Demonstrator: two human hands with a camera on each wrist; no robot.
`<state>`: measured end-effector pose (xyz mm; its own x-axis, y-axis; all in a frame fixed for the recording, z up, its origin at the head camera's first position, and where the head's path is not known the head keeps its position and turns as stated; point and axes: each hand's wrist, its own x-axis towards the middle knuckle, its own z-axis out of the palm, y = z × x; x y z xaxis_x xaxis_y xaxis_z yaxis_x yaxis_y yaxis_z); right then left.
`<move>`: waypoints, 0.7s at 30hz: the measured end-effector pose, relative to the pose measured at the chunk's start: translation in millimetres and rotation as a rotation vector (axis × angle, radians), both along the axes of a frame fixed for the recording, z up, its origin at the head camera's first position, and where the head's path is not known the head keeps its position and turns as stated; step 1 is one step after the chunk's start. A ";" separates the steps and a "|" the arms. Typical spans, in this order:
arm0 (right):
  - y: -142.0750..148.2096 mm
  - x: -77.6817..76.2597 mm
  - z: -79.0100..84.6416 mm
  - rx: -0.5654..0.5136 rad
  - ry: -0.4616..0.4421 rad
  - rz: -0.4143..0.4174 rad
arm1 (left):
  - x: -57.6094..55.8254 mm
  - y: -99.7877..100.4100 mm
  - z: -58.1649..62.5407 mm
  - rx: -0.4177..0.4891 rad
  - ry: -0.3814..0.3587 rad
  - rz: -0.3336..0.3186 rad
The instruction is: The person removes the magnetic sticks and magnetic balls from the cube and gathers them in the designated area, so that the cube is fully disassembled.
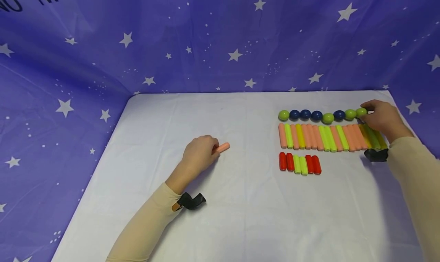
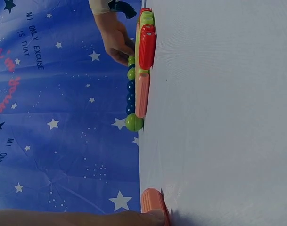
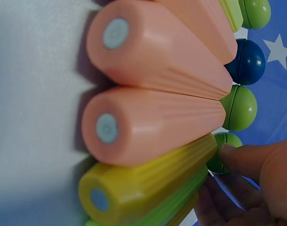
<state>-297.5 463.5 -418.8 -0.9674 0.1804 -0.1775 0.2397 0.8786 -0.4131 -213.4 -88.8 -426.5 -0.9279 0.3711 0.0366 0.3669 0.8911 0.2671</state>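
My left hand pinches a salmon-pink stick low over the middle of the white table; in the left wrist view the ribbed end of this stick shows beyond a finger. At the far right, my right hand holds the last green ball of a row between thumb and fingers. The right wrist view has the thumb on that green ball, just past the end of a yellow stick. The row mixes green balls and dark blue balls.
Below the balls lies a long side-by-side row of salmon, lime and yellow sticks. Nearer the front is a short row with red sticks and lime sticks. A purple-blue star-patterned cloth rises behind the white table.
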 end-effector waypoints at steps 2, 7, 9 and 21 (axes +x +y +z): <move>-0.2 -0.9 0.2 0.003 -0.006 -0.001 | 0.5 -0.5 -1.0 -0.001 -0.001 0.003; -0.3 -0.8 2.7 0.012 -0.011 -0.010 | 0.6 0.3 -1.7 0.021 -0.012 0.013; -0.6 1.1 4.2 0.012 -0.016 -0.021 | 0.2 2.3 -0.9 0.037 -0.016 0.010; -70.7 59.0 30.8 -0.009 0.304 0.035 | -30.5 63.8 -4.5 0.202 -0.168 0.014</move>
<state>-238.5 392.8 -388.0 -0.9821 0.1460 0.1194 0.0738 0.8800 -0.4692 -243.9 -24.9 -430.9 -0.9321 0.3593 -0.0460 0.2909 0.8182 0.4959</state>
